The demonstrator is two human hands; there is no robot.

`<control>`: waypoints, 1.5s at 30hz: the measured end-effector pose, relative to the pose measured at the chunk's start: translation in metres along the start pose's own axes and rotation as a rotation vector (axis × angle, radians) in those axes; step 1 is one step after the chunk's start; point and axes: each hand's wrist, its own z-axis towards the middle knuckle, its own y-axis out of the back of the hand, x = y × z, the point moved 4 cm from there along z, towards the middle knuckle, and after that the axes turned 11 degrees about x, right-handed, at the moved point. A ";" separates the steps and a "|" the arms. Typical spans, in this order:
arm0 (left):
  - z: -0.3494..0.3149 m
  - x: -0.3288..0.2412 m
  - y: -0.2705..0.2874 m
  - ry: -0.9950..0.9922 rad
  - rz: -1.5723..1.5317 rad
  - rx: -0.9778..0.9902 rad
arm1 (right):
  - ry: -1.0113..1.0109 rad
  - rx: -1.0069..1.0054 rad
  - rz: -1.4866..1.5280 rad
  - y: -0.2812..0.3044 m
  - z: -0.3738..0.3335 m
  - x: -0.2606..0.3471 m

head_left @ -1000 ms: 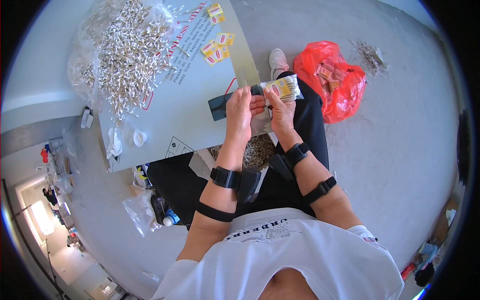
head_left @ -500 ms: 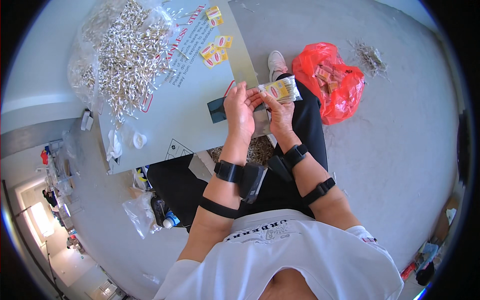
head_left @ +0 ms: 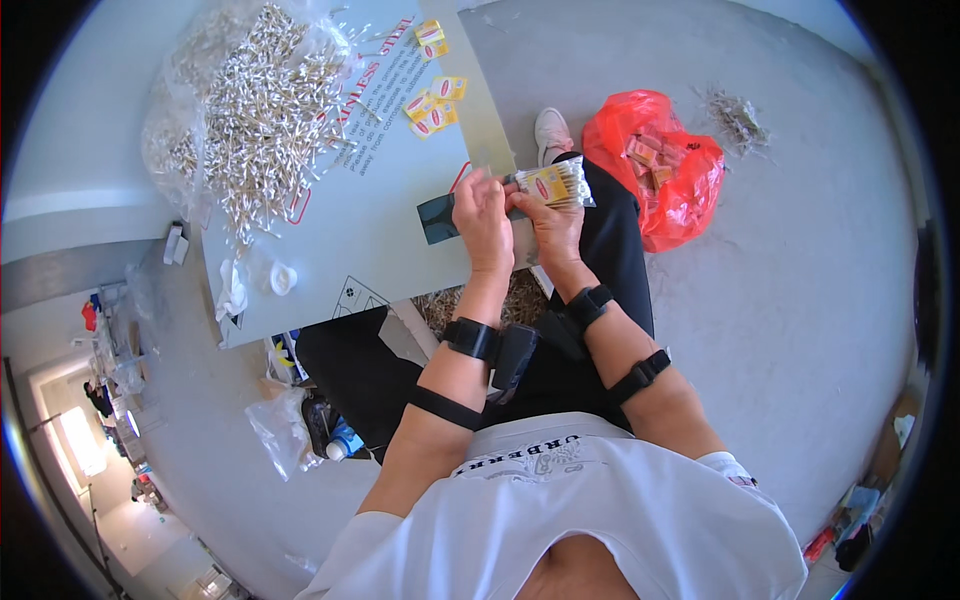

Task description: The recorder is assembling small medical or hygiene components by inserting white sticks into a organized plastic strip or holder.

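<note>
My right hand (head_left: 556,228) is closed on a small clear bag of cotton swabs (head_left: 566,188) with a yellow label, its thumb over the left part of the label. Beside the bag's left end is my left hand (head_left: 484,222), its fingers bent and smeared by motion; whether it grips the bag's end I cannot tell. Under the left hand, a dark flat rectangle (head_left: 436,220) lies on the table (head_left: 370,230). Several yellow printed cards (head_left: 432,112) lie farther up the table, with more cards (head_left: 431,40) at its far edge.
A heap of loose cotton swabs (head_left: 262,120) spills from a clear bag at the table's left. A white roll (head_left: 283,279) lies by the near left corner. Right of my leg, a red plastic bag (head_left: 690,200) holds packs. Loose swabs (head_left: 738,120) lie on the floor beyond it.
My left hand has turned and its fingers have bent in from their earlier outstretched pose. The swab bag has shifted slightly left in my right hand and shows more swabs.
</note>
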 end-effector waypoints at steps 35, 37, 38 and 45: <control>-0.021 -0.033 0.040 0.138 0.405 0.123 | 0.097 -0.539 -0.051 0.017 0.006 0.053; -0.023 -0.037 0.037 0.143 0.434 0.129 | -0.017 -0.426 -0.068 0.011 0.003 0.070; -0.022 -0.047 0.034 -0.071 0.496 0.137 | -0.168 -0.360 -0.045 0.007 0.002 0.071; -0.048 -0.127 -0.003 -0.672 0.925 0.427 | -0.870 0.015 0.535 -0.039 -0.038 0.053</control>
